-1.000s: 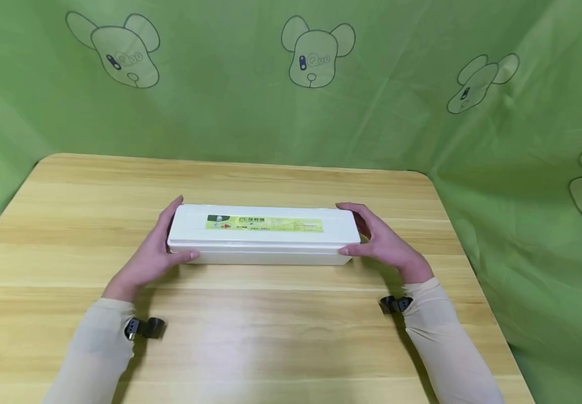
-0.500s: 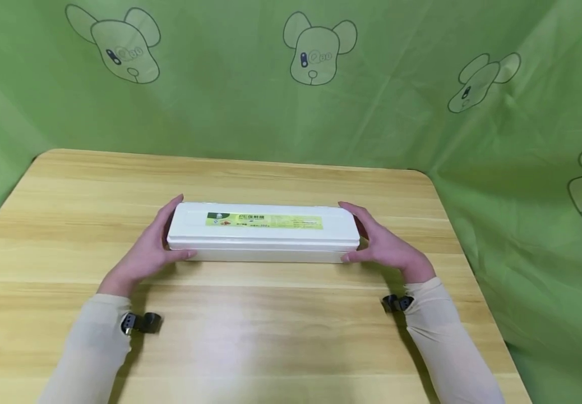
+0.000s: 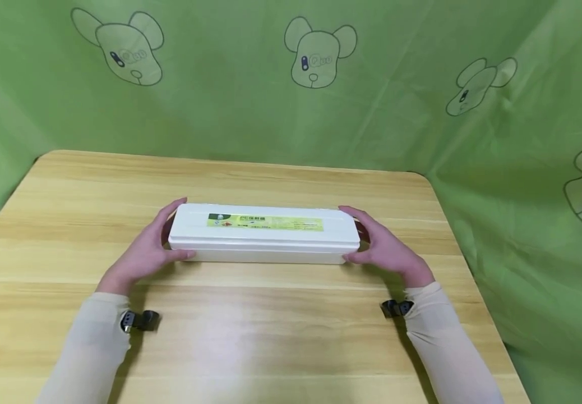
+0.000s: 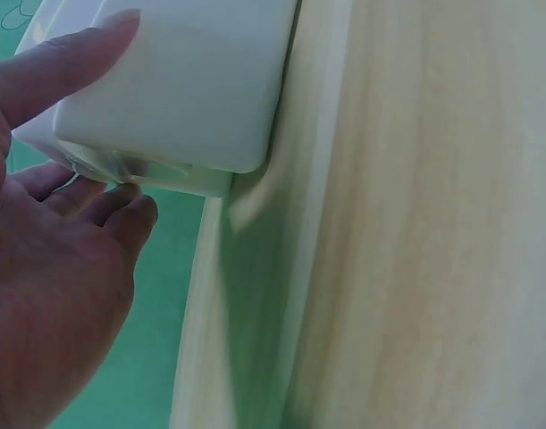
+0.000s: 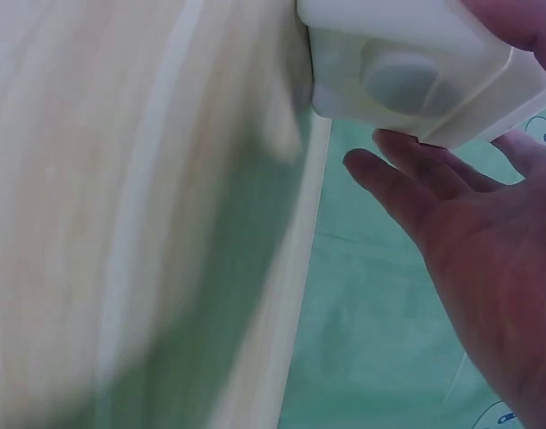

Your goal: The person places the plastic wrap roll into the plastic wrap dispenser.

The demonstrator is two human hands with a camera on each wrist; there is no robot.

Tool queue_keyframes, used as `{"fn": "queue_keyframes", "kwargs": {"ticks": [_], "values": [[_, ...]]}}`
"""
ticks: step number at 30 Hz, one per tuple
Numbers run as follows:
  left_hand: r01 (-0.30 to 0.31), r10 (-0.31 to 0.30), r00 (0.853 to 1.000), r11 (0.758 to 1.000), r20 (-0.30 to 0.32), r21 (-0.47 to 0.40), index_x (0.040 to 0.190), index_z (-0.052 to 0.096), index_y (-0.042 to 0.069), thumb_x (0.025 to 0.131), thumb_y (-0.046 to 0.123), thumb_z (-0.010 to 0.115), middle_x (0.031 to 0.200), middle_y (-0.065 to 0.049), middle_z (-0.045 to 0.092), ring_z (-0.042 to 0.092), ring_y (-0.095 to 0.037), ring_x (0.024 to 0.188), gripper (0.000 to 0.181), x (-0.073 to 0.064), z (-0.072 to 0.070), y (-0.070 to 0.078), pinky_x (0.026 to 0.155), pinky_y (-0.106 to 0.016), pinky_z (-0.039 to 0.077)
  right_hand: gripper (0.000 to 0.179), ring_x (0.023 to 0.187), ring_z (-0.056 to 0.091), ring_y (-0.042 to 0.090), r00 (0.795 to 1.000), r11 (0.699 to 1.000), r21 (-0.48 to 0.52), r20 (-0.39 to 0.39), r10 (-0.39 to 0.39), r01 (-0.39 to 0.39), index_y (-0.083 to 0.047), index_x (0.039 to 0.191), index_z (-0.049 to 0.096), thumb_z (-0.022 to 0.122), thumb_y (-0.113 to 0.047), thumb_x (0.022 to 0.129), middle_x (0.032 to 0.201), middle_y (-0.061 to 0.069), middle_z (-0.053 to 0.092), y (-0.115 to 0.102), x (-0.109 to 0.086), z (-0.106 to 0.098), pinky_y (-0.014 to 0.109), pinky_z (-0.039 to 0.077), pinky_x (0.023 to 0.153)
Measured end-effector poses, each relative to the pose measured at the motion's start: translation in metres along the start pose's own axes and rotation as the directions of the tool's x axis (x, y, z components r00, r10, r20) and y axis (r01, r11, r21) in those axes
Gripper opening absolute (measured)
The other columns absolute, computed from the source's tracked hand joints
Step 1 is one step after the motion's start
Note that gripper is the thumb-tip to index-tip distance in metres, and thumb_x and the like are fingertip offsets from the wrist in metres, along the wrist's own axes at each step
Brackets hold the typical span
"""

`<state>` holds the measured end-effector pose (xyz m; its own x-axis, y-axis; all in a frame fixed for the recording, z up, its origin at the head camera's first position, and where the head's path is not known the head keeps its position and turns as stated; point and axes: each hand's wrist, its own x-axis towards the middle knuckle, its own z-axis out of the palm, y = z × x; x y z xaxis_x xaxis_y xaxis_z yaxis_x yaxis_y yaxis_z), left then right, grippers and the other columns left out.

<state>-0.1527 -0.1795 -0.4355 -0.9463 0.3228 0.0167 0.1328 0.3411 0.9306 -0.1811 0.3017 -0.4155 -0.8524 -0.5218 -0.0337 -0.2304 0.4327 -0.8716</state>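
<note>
A long white cling film box lies lengthwise across the wooden table, its lid down and a yellow-green label on top. My left hand grips its left end, thumb on the front face and fingers around the end. At the opposite end, my right hand holds the box the same way. The left wrist view shows the left thumb against the white front, with the other fingertips at the box's end. In the right wrist view, a round recess marks the end of the box, with fingers beside it.
The wooden table has rounded far corners. Green cloth printed with mouse-like heads hangs behind it and along the right side. Black wrist cameras sit on both pale sleeves.
Both hands keep their hold on the box, which stays in place. The right thumb has slid slightly down the box's front. The head view has shifted a little.
</note>
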Motion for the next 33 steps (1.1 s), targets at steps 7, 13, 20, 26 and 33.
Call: {"fn": "queue_keyframes", "kwargs": {"ticks": [7, 13, 20, 26, 33], "values": [[0.022, -0.022, 1.000, 1.000, 0.012, -0.013, 0.158, 0.015, 0.017, 0.074, 0.000, 0.082, 0.151, -0.025, 0.034, 0.044, -0.041, 0.129, 0.109, 0.002, -0.003, 0.003, 0.106, -0.056, 0.036, 0.097, 0.127, 0.045, 0.030, 1.000, 1.000, -0.025, -0.021, 0.002, -0.002, -0.019, 0.153, 0.033, 0.082, 0.006, 0.073, 0.145, 0.008, 0.041, 0.000, 0.000, 0.000, 0.051, 0.039, 0.104], [0.003, -0.003, 0.999, 1.000, 0.051, 0.000, 0.159, 0.009, 0.017, 0.076, 0.002, 0.082, 0.156, -0.022, 0.025, 0.033, -0.040, 0.137, 0.111, 0.001, -0.006, 0.000, 0.113, -0.052, 0.027, 0.105, 0.133, 0.038, 0.029, 1.000, 0.999, -0.031, 0.024, 0.020, -0.020, -0.027, 0.157, 0.022, 0.081, 0.003, 0.076, 0.152, 0.008, 0.033, 0.001, -0.002, -0.003, 0.052, 0.032, 0.109], [-0.013, 0.019, 0.994, 0.998, 0.110, -0.058, 0.159, 0.013, 0.021, 0.079, -0.003, 0.078, 0.161, -0.012, 0.020, 0.022, -0.030, 0.144, 0.106, -0.004, -0.017, -0.004, 0.115, -0.031, 0.023, 0.107, 0.136, 0.035, 0.030, 0.998, 1.000, -0.011, 0.063, 0.015, -0.014, -0.029, 0.158, 0.018, 0.077, 0.009, 0.078, 0.155, 0.008, 0.028, 0.002, -0.003, -0.006, 0.050, 0.030, 0.111], [-0.001, 0.006, 0.994, 0.999, 0.109, -0.054, 0.158, 0.018, 0.021, 0.079, -0.001, 0.078, 0.161, -0.008, 0.020, 0.022, -0.029, 0.144, 0.102, -0.006, -0.019, -0.005, 0.114, -0.030, 0.024, 0.100, 0.132, 0.041, 0.029, 0.999, 1.000, -0.012, 0.041, 0.008, -0.008, -0.024, 0.156, 0.029, 0.080, 0.007, 0.075, 0.149, 0.005, 0.037, 0.002, -0.001, -0.006, 0.046, 0.036, 0.108], [-0.004, 0.008, 0.994, 0.999, 0.105, -0.042, 0.159, 0.016, 0.019, 0.079, -0.001, 0.078, 0.160, -0.009, 0.021, 0.024, -0.029, 0.144, 0.103, -0.004, -0.017, -0.003, 0.112, -0.024, 0.027, 0.094, 0.127, 0.046, 0.030, 1.000, 1.000, -0.028, 0.011, -0.005, 0.005, -0.022, 0.152, 0.036, 0.080, 0.008, 0.075, 0.145, 0.006, 0.042, 0.002, -0.003, -0.006, 0.051, 0.038, 0.105]]}}
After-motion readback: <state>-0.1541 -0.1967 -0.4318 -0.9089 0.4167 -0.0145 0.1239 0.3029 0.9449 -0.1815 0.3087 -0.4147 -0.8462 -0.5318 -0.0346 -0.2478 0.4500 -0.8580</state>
